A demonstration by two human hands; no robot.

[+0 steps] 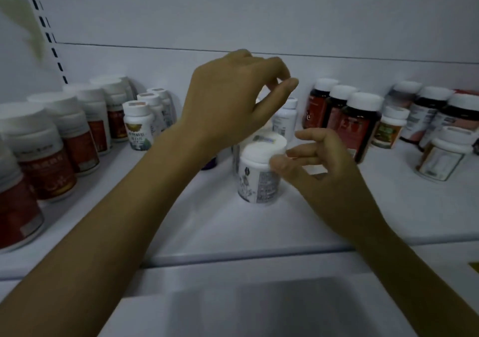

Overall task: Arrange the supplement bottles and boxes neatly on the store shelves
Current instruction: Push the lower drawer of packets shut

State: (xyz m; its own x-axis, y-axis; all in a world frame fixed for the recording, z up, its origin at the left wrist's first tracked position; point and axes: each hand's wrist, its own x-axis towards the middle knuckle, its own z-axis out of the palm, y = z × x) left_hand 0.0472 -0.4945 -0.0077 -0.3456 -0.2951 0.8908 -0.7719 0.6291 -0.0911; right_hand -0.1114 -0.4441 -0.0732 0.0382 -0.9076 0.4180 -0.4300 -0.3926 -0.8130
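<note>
In the middle of the shelf, between its front edge and the back wall, a white bottle stands alone and upright. Its long axis runs straight up and its flat lid is on top. The label's small-print panel faces the front edge and a drawn figure wraps round toward the left end, so I'd guess the display face is turned off to one side.

The right hand is just beside the lid on its right. Its fingers are loosely curled and not wrapped round anything, and I cannot tell whether the tips touch the rim. The left hand hangs above and behind the bottle, holding nothing, with relaxed fingers and the thumb stuck out.

Much of the work looks done. Toward the left end, the red-labelled tubs run back in a row, with a file of small green-labelled bottles next to them. Toward the right end the dark bottles stand in a tidy line.

The far right cluster looks looser, with mixed sizes set at odd angles. Another white bottle stands behind the middle one, close to the back wall.

What's left, I'd judge, is turning the middle bottle to face front, lining it up with its partner, and tidying that right-hand group.
</note>
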